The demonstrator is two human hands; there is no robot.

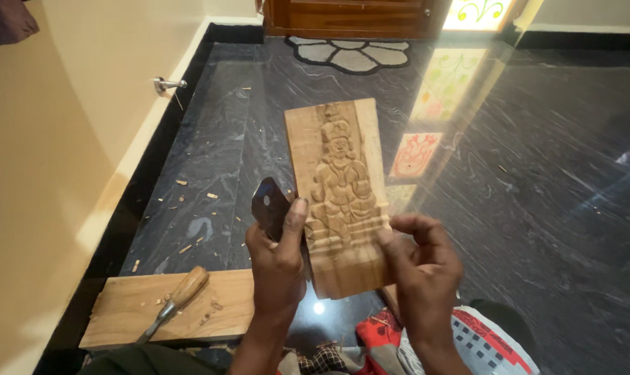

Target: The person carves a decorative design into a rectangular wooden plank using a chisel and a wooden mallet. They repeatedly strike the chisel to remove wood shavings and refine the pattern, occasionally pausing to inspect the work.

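Hands, left (279, 255) and right (421, 258), hold upright carved wooden panel (339, 187).

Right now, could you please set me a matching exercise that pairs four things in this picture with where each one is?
Things:
1. carved wooden panel
2. chisel
3. doormat
4. wood chips

Places:
A. scattered on the dark floor
B. held up in both hands
C. lying on the flat plank
D. before the wooden door

Pairs: 1-B, 2-C, 3-D, 4-A. The left hand and right hand grip the panel's lower end.
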